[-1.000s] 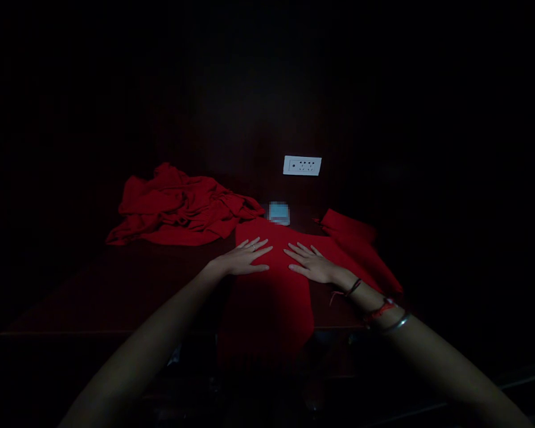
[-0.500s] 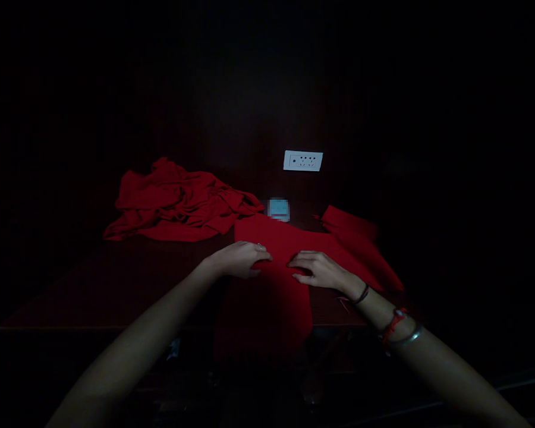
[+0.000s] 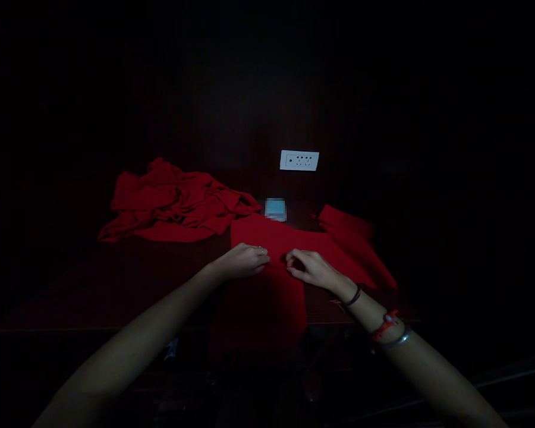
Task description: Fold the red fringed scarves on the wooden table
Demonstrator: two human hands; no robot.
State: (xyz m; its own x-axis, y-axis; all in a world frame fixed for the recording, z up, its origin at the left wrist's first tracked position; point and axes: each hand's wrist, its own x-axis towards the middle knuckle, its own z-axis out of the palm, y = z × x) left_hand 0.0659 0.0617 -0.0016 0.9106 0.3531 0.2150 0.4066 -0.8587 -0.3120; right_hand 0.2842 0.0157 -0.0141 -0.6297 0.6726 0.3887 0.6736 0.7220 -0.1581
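A: What is on the table (image 3: 116,291)?

B: In dim light, a red cloth (image 3: 279,282) lies mid-table, reaching from near the far edge to the near edge, where it hangs over; on one side it stretches toward the right edge

A: What has just changed with the hands?

B: A second ago both lay flat on it, fingers spread. Now the left hand (image 3: 245,261) is curled, its thumb and fingers pinching the cloth. The right hand (image 3: 312,268), just across from it, is rounded, thumb and forefinger meeting on the cloth. The fabric puckers faintly between them

A: What does that mean for the work?

B: Pressing seems to have given way to gripping, at two points. How firm the pinch is, I cannot tell

A: Anything nearby?

B: A crumpled red heap (image 3: 178,205) toward the far left corner, a blurred pale object (image 3: 275,208) near the far edge, and a white socket plate (image 3: 299,160) above that edge
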